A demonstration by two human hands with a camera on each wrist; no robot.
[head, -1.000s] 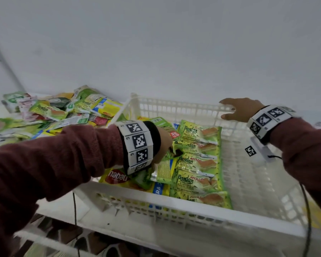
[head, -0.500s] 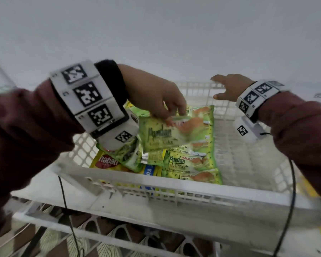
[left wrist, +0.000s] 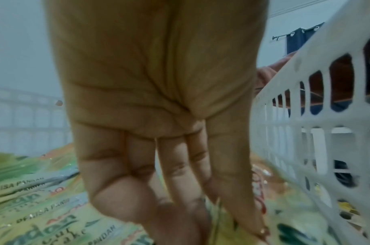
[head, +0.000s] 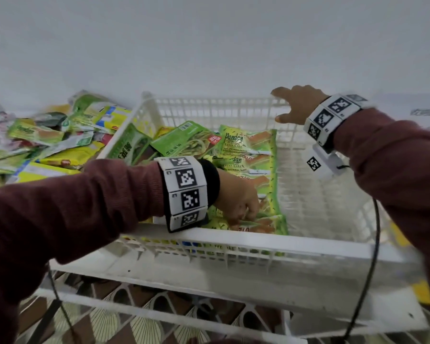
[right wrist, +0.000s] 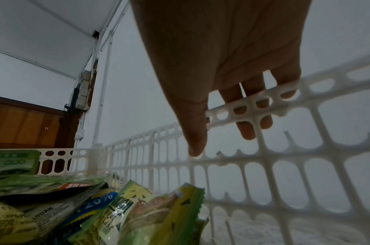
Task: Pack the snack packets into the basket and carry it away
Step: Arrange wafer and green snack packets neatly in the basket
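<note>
A white slatted basket [head: 258, 247] holds a row of green Pandan cake packets [head: 248, 145] in its left half, with other green and yellow packets beside them. My left hand [head: 243, 212] is down inside the basket by the near rim. Its fingertips [left wrist: 248, 220] pinch the edge of the nearest Pandan packet [head: 261, 225], which lies at the front of the row. My right hand [head: 296, 105] rests on the far rim. Its fingers [right wrist: 251, 119] hang straight over the outside and its thumb is inside.
A loose pile of snack packets [head: 47, 140] lies on the white shelf left of the basket. The basket's right half [head: 320, 194] has a bare floor. The shelf's front edge [head: 184, 276] runs below the basket. A black cable [head: 368, 269] hangs from my right wrist.
My left hand lifted a Pandan packet up out of the row, then brought it down to the near end by the front rim. My right hand stayed on the far rim.
</note>
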